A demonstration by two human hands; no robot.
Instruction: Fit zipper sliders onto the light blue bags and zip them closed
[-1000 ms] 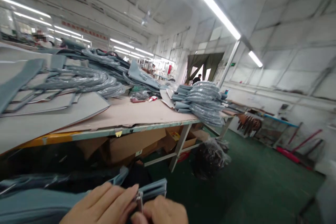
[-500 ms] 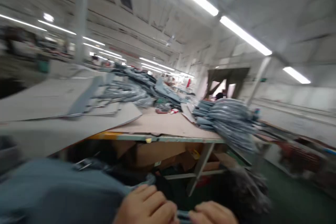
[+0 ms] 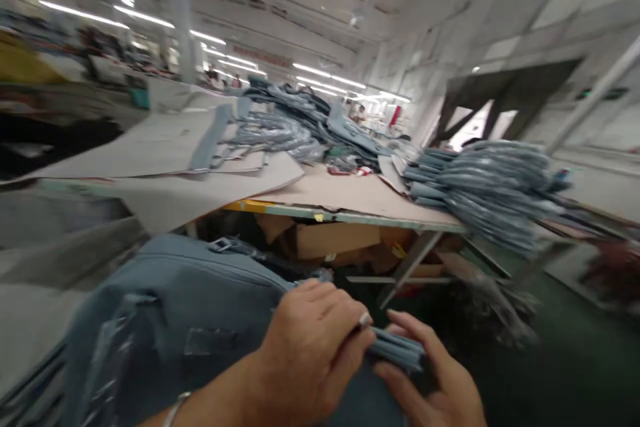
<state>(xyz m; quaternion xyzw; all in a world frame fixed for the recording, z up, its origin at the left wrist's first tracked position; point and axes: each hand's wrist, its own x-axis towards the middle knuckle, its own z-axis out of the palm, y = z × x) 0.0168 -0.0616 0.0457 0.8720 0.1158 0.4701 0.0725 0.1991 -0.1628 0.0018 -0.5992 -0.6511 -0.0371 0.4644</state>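
Our left hand (image 3: 315,340), back upward and reaching in from the lower left, pinches a layered bundle of flat blue-grey strap (image 3: 399,349) near its end. Our right hand (image 3: 440,377), thumb and fingers parted, frames that end; we cannot tell whether it touches. The strap looks gathered but its end sticks out loose, so securing it seems left. Beneath lies a blue-grey, leather-look bag (image 3: 200,280), seemingly sewn already. Beyond stands a long, beige-topped worktable (image 3: 345,199).
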